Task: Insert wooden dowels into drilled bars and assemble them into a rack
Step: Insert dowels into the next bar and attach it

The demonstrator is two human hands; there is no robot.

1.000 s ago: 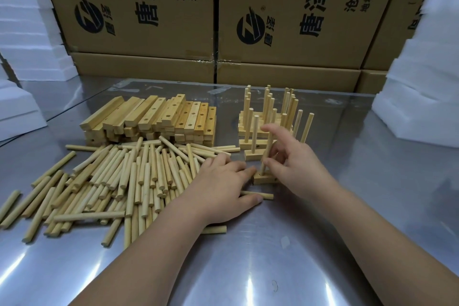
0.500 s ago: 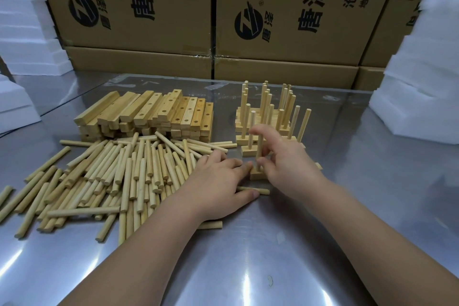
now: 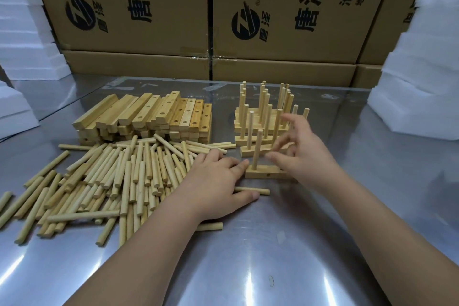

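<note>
A drilled bar (image 3: 263, 173) lies on the steel table with one dowel (image 3: 256, 149) standing upright in it. My left hand (image 3: 218, 181) lies flat beside it, fingertips touching the bar's left end. My right hand (image 3: 304, 154) hovers just right of the upright dowel with fingers spread and holds nothing. Behind it stand several finished bars with dowels (image 3: 263, 112). Loose dowels (image 3: 111, 176) are heaped at the left, in front of a stack of drilled bars (image 3: 149, 117). A single dowel (image 3: 252, 190) lies by my left thumb.
Printed cardboard boxes (image 3: 139, 7) wall off the back of the table. White foam blocks stand at the left (image 3: 22, 37) and right (image 3: 419, 69). Another dowel (image 3: 211, 226) lies under my left forearm. The steel tabletop (image 3: 273, 256) is bare in front.
My right hand has let go of the upright dowel and spread its fingers, drawing slightly right. My left hand has stayed at the bar's left end.
</note>
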